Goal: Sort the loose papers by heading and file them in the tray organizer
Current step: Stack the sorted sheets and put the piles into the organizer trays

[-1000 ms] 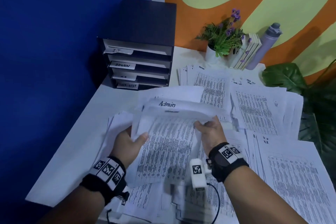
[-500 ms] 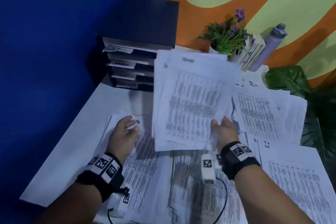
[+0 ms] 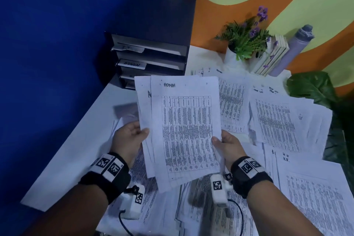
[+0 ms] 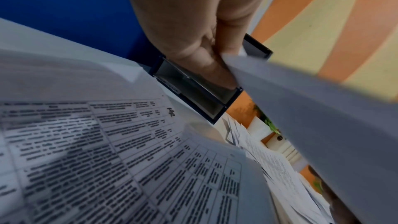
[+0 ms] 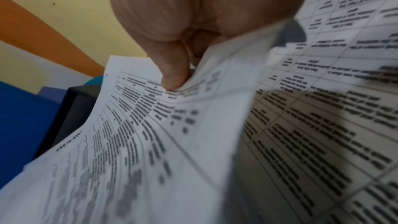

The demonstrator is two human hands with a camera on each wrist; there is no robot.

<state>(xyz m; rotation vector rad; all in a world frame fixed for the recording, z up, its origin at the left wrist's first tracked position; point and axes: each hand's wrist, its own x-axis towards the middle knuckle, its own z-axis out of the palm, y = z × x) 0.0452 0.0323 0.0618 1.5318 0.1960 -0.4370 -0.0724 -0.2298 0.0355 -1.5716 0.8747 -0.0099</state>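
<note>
Both hands, left hand and right hand, pinch our ADMIN sheaf mid-frame.
We should square its edges, then slide it level into the tray organizer's ADMIN slot, upper left.

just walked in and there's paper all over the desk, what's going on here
A person is sorting papers by heading. The left hand and the right hand hold a small stack of ADMIN sheets upright above the desk, each gripping a side edge. The black tray organizer stands at the back left, with slots labelled IT and ADMIN; the stack is not in it yet. More loose papers, some headed HR or task list, cover the white desk.
</note>
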